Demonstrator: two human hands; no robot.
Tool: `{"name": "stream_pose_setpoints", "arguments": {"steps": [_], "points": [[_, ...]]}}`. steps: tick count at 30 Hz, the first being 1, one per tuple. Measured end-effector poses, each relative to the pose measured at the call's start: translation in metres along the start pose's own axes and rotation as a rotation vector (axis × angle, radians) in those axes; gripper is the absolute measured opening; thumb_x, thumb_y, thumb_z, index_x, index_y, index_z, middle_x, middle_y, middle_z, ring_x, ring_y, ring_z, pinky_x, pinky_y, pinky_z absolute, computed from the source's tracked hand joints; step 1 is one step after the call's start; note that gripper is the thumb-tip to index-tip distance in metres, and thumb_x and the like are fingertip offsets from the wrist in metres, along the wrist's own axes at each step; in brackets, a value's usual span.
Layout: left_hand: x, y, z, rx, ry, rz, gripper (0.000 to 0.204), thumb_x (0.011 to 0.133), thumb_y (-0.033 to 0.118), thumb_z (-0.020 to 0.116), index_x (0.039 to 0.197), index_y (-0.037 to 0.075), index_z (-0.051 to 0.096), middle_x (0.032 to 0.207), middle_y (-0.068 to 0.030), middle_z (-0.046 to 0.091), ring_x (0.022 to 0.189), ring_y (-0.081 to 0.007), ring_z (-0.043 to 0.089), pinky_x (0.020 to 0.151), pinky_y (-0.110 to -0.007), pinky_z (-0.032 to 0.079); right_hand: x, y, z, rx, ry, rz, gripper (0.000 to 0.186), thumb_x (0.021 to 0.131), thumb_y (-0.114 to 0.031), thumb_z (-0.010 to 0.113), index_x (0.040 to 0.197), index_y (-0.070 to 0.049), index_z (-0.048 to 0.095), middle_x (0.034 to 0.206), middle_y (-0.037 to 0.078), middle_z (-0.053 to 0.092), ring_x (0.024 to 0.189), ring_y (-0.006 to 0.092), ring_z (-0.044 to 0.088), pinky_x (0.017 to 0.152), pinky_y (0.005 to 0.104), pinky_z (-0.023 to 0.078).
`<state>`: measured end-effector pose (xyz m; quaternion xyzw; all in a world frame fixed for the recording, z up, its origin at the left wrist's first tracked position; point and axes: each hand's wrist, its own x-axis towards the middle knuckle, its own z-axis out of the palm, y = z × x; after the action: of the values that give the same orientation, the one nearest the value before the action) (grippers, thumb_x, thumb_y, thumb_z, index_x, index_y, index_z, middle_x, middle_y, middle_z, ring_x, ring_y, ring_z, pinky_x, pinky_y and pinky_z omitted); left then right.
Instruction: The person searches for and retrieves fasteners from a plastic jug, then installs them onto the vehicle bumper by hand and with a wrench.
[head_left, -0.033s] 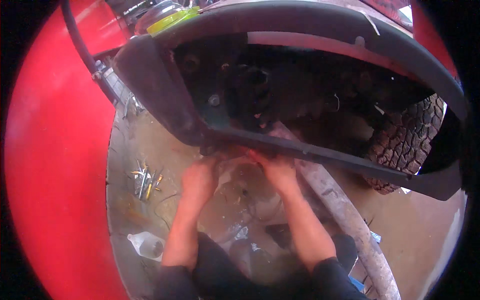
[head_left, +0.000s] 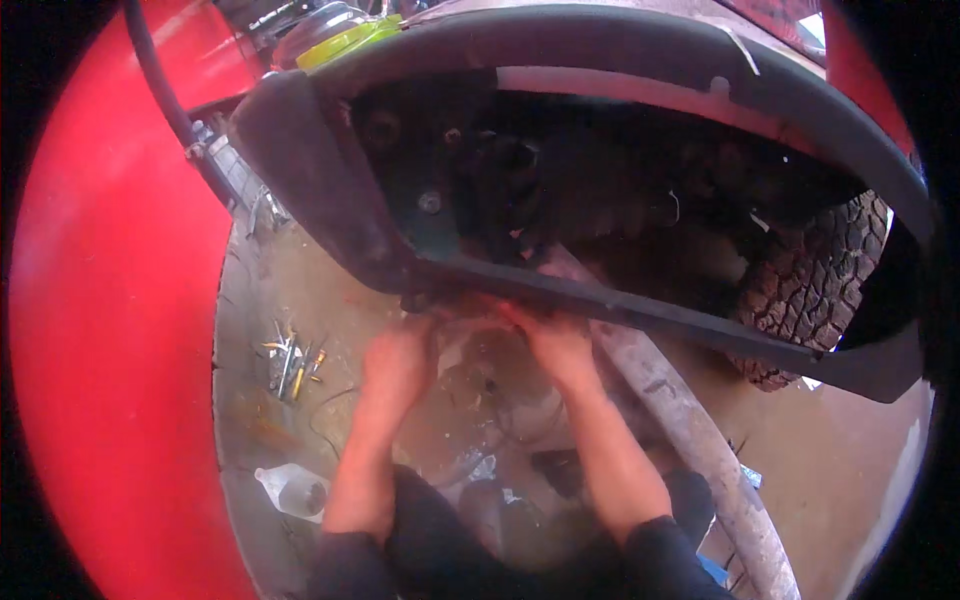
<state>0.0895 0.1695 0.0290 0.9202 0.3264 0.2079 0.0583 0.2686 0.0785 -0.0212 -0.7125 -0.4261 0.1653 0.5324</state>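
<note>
1. Dark grey, curved, plastic-looking vehicle panel (head_left: pixel 620 307) with a large opening: spans the upper centre to the right of the frame. Its straight lower bar slopes down toward the right.
2. Smooth, glossy red curved panel (head_left: pixel 120 300): fills the left side of the frame.
3. Pale, stained, round pole (head_left: pixel 690 430): runs from the centre to the lower right, passing behind the lower bar.
4. Black tyre with chunky block tread (head_left: pixel 815 275): right of the frame, partly behind the vehicle panel.
5. Bare left hand (head_left: pixel 402 348): centre of the frame, at the underside of the lower bar, near its left end. Fingers are hidden; grip cannot be determined.
6. Bare right hand (head_left: pixel 555 342): just right of centre, at the same bar. Fingertips are obscured; grip cannot be determined.
7. Translucent whitish plastic bottle (head_left: pixel 295 490): lower left, on its side.
8. Cluster of slim metallic and yellow hand tools (head_left: pixel 295 367): left of centre, above the bottle.
</note>
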Motion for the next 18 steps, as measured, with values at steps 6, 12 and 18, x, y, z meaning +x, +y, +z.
{"name": "stream_pose_setpoints", "arguments": {"steps": [6,12,18], "points": [[-0.030,0.056,0.007,-0.244,0.095,0.501,0.042,0.070,0.012,0.068,0.110,0.014,0.060,0.093,-0.0116,0.060,0.085,-0.0314,0.061,0.071,-0.042,0.051,0.016,0.016,0.004,0.893,-0.103,0.158,0.028,0.079,-0.013,0.071,0.103,-0.002,0.060,0.096,0.006,0.065,0.090,0.0213,0.061,0.080,0.0320,0.047],[-0.009,0.068,0.064,-0.202,0.346,0.599,0.037,0.070,0.007,0.066,0.106,0.015,0.063,0.092,-0.0079,0.057,0.083,-0.0273,0.059,0.073,-0.039,0.051,0.039,0.036,0.007,0.299,-0.023,-0.089,0.040,0.078,-0.001,0.070,0.115,-0.006,0.058,0.100,0.005,0.064,0.095,0.0169,0.060,0.082,0.0278,0.048],[-0.012,0.068,0.084,-0.394,0.473,0.489,0.031,0.072,0.005,0.064,0.101,0.012,0.064,0.096,-0.0086,0.058,0.088,-0.0279,0.059,0.077,-0.036,0.049,0.023,0.029,0.001,0.892,-0.097,0.311,0.049,0.074,0.004,0.072,0.119,-0.006,0.054,0.109,0.007,0.061,0.099,0.0170,0.059,0.083,0.0278,0.049]]}}
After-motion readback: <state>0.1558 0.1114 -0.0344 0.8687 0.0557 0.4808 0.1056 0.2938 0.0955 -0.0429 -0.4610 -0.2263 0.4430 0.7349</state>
